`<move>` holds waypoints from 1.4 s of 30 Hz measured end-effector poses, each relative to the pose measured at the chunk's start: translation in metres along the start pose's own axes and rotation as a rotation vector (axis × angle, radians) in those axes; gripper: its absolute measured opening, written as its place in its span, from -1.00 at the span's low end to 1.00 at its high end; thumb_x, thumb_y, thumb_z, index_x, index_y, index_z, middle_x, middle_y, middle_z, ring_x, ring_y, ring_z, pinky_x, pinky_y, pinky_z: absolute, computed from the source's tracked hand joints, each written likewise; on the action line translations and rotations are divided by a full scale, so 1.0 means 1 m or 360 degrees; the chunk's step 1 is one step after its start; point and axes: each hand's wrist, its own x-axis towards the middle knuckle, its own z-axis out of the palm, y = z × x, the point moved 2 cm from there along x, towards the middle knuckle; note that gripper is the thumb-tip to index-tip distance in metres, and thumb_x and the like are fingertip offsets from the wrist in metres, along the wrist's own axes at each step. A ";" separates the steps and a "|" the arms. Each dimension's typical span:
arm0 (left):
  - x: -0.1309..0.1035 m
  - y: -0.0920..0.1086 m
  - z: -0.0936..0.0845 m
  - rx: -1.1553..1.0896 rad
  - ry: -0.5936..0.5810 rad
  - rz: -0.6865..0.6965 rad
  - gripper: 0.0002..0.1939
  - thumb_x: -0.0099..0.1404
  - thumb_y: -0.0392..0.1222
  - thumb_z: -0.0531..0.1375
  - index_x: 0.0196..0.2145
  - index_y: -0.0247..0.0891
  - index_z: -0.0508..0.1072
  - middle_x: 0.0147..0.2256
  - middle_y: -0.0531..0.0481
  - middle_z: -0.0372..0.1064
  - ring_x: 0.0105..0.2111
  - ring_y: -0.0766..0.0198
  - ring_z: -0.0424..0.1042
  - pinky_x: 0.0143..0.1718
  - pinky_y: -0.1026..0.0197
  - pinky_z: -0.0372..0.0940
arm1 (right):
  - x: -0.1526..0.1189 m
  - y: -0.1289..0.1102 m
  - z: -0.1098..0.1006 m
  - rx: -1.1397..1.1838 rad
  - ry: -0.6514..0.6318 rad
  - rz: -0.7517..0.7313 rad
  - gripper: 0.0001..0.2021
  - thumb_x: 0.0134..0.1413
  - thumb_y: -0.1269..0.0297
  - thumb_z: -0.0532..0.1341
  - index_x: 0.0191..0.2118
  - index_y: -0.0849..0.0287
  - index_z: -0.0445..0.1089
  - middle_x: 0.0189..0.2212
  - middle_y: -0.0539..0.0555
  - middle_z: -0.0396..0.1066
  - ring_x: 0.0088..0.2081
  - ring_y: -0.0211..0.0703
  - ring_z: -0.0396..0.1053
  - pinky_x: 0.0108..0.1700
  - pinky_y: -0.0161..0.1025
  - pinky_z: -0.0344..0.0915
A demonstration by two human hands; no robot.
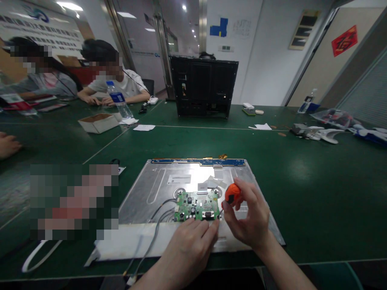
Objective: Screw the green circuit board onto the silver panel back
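The rectangular green circuit board [198, 204] sits cabled on a silver metal panel [136, 197], its fastening unclear, the right hand [254, 215] clamping an orange-handled screwdriver [232, 194] in its fingers at the board's near-right corner, the left hand's fingers [190, 228] together at its near edge.

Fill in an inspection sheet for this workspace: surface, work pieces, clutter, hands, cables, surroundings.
Surface: green tabletop, pale seam lines
Work pieces: metal-backed panel lying flat; green circuit board on it; orange-handled tool, its tip by the board's near right corner
Clutter: open box, blue-capped bottle, papers, clear bag
Hands: right hand holds the tool; left hand at the board's near edge, fingertip contact unclear
Cables: grey cables run from the board's left side across the panel
Surroundings: black-backed display standing beyond; person in white and another person at left
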 end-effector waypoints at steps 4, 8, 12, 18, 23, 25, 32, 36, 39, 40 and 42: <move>0.000 0.000 0.000 -0.0013 0.0034 0.0006 -0.75 0.41 -0.32 -0.10 -0.10 -0.33 0.33 -0.56 0.06 0.22 -0.56 0.26 0.26 -0.52 0.22 0.12 | 0.000 -0.001 0.000 -0.0092 0.0046 -0.0058 -0.36 0.03 0.52 0.18 0.25 0.23 0.03 -0.43 0.01 0.36 -0.57 -0.31 0.22 -0.61 -0.32 0.24; 0.000 0.000 0.000 -0.0022 0.0026 0.0003 -0.74 0.42 -0.32 -0.11 -0.10 -0.32 0.34 -0.56 0.06 0.22 -0.56 0.26 0.26 -0.51 0.21 0.13 | -0.004 0.001 0.002 0.0003 0.0054 -0.0098 -0.34 -0.01 0.57 0.17 0.24 0.20 0.03 -0.31 0.07 0.42 -0.53 -0.31 0.26 -0.63 -0.35 0.22; -0.001 0.000 0.001 -0.0010 0.0011 -0.0002 -0.74 0.42 -0.30 -0.10 -0.09 -0.32 0.34 -0.55 0.05 0.24 -0.55 0.24 0.27 -0.51 0.20 0.16 | -0.005 0.004 0.003 0.0079 0.0024 -0.0074 -0.35 0.00 0.51 0.23 0.21 0.15 0.03 -0.29 0.06 0.41 -0.50 -0.30 0.28 -0.61 -0.36 0.25; 0.000 0.000 0.000 0.0005 -0.0015 0.0010 -0.77 0.39 -0.33 -0.05 -0.08 -0.31 0.33 -0.51 0.03 0.27 -0.54 0.26 0.28 -0.49 0.22 0.17 | -0.002 0.005 0.001 0.0103 0.0053 -0.0078 -0.38 0.01 0.49 0.28 0.18 0.09 0.06 -0.31 0.02 0.37 -0.43 -0.29 0.31 -0.55 -0.36 0.33; 0.002 0.000 -0.001 0.0007 0.0005 0.0019 -0.78 0.40 -0.33 -0.06 -0.09 -0.32 0.32 -0.51 0.03 0.28 -0.56 0.25 0.28 -0.51 0.21 0.17 | 0.002 0.002 -0.002 0.0046 0.0094 -0.0048 -0.45 0.04 0.49 0.25 0.15 0.10 0.15 -0.25 0.06 0.31 -0.40 -0.30 0.33 -0.50 -0.36 0.40; 0.003 0.000 -0.002 0.0007 0.0009 0.0028 -0.77 0.40 -0.33 -0.08 -0.10 -0.32 0.32 -0.52 0.03 0.28 -0.57 0.24 0.27 -0.52 0.20 0.16 | 0.003 0.001 -0.002 0.0032 0.0098 -0.0044 -0.46 0.04 0.50 0.25 0.15 0.11 0.18 -0.25 0.06 0.30 -0.39 -0.31 0.34 -0.48 -0.36 0.42; 0.001 0.000 -0.002 -0.0005 0.0015 0.0037 -0.77 0.39 -0.33 -0.07 -0.08 -0.33 0.31 -0.50 0.02 0.29 -0.56 0.25 0.28 -0.51 0.21 0.17 | 0.001 0.000 -0.002 -0.0072 0.0105 -0.0007 -0.43 0.05 0.46 0.25 0.19 0.09 0.17 -0.26 0.07 0.29 -0.42 -0.30 0.34 -0.51 -0.35 0.41; 0.000 -0.001 0.001 0.0011 0.0011 0.0034 -0.78 0.39 -0.33 -0.06 -0.10 -0.32 0.32 -0.52 0.03 0.28 -0.55 0.25 0.28 -0.51 0.22 0.15 | -0.001 0.001 0.000 -0.0023 0.0087 0.0018 -0.37 0.03 0.50 0.23 0.23 0.13 0.09 -0.31 0.05 0.32 -0.50 -0.32 0.27 -0.60 -0.35 0.31; -0.001 -0.001 0.003 0.0005 0.0013 0.0031 -0.77 0.39 -0.33 -0.07 -0.11 -0.32 0.33 -0.53 0.03 0.26 -0.56 0.25 0.27 -0.52 0.22 0.14 | -0.002 0.002 0.000 0.0039 0.0066 0.0020 -0.35 -0.02 0.56 0.21 0.22 0.19 0.06 -0.31 0.07 0.34 -0.52 -0.32 0.25 -0.64 -0.35 0.23; -0.001 -0.001 0.003 0.0000 0.0016 0.0029 -0.77 0.39 -0.33 -0.07 -0.11 -0.32 0.33 -0.53 0.04 0.26 -0.55 0.25 0.27 -0.52 0.22 0.14 | -0.002 0.002 0.000 0.0046 0.0058 0.0018 -0.35 -0.03 0.57 0.20 0.21 0.21 0.06 -0.30 0.08 0.35 -0.52 -0.32 0.25 -0.64 -0.35 0.23; -0.001 -0.001 0.002 -0.0006 0.0014 0.0018 -0.78 0.39 -0.33 -0.07 -0.12 -0.31 0.33 -0.54 0.04 0.25 -0.56 0.25 0.27 -0.52 0.23 0.13 | -0.003 0.002 0.001 0.0048 0.0039 0.0020 -0.36 -0.04 0.58 0.19 0.20 0.23 0.07 -0.29 0.10 0.36 -0.51 -0.30 0.26 -0.63 -0.34 0.23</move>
